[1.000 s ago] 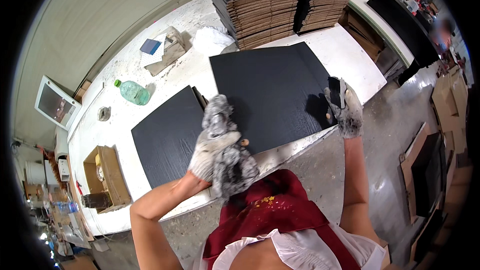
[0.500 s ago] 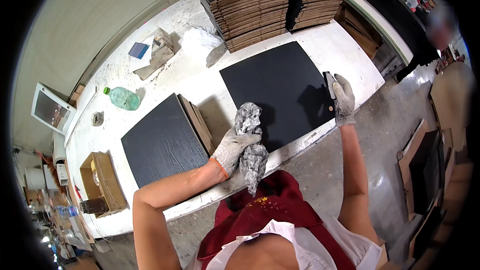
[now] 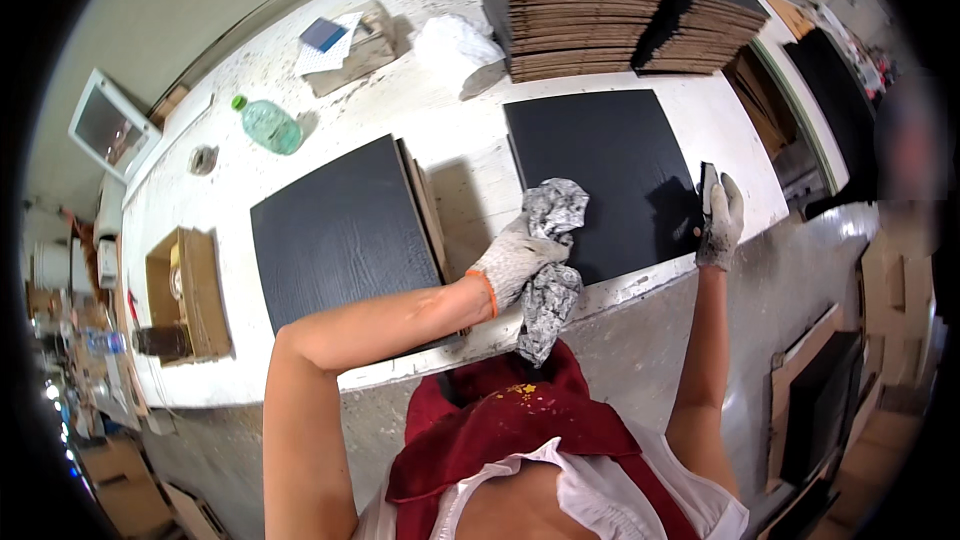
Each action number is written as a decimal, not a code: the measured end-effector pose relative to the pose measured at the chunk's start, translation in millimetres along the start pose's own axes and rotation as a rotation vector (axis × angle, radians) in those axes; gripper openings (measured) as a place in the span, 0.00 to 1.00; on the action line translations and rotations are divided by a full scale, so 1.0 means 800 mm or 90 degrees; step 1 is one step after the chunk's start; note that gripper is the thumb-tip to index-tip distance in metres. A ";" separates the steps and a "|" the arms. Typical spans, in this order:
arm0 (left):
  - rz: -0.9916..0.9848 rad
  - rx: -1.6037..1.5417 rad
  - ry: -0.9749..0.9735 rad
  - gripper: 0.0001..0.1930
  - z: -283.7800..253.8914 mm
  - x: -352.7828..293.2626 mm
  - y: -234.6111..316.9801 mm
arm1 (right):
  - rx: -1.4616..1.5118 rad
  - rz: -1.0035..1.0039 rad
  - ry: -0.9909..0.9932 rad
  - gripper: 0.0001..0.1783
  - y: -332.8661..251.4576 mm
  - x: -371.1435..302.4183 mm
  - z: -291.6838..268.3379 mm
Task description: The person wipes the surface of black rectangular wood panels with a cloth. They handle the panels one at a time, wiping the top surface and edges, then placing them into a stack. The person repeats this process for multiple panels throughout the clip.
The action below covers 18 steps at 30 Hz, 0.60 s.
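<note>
L hand [image 3: 508, 262], white knit glove w/ orange cuff, clenched on crumpled black-smudged white cloth [image 3: 556, 208]. R hand [image 3: 724, 218], stained white glove, grasping small dark-faced block [image 3: 708, 182] by R edge of flat black rectangular panel [image 3: 605, 155]. Panel's on white-topped table [image 3: 225, 202], btwn low brown-edged black panel pile [image 3: 335, 225] (L) & tall brown-edged black panel stacks [image 3: 590, 25] (behind).

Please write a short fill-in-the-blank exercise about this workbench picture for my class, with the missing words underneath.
1. The left hand, holding a rag, wears a glove with an ____ edge at the wrist.
2. The right hand holds a small block by the ____ edge of the nearest black panel.
3. The bottle has a ____ cap.
4. The open box stands near the table's ____ end.

Missing words: orange; right; green; left.
</note>
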<state>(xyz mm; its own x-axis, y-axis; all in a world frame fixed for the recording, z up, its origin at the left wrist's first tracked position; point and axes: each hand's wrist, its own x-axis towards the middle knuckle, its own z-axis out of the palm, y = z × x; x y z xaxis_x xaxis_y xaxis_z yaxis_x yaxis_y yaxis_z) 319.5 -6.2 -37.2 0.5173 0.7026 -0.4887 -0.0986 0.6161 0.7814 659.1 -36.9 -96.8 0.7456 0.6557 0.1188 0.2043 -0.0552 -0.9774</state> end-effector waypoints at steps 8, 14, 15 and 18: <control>0.089 0.014 -0.016 0.29 -0.021 0.001 -0.040 | -0.064 -0.023 0.055 0.32 -0.007 -0.007 0.019; 0.124 0.184 0.062 0.40 0.002 0.011 -0.054 | 0.069 0.128 -0.105 0.30 0.000 0.034 -0.003; 0.108 0.190 0.058 0.39 0.009 0.012 -0.053 | 0.137 0.116 -0.150 0.29 0.013 0.047 -0.016; 0.084 0.257 0.086 0.40 0.017 0.012 -0.049 | 0.181 0.168 -0.198 0.28 0.022 0.059 -0.026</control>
<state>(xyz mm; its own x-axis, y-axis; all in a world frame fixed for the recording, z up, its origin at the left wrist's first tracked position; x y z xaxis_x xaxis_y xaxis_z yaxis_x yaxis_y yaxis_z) 339.7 -28.3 -67.2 0.4038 0.8229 -0.3997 0.1971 0.3484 0.9164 710.9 -22.8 -104.9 0.5155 0.8429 -0.1543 -0.1788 -0.0703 -0.9814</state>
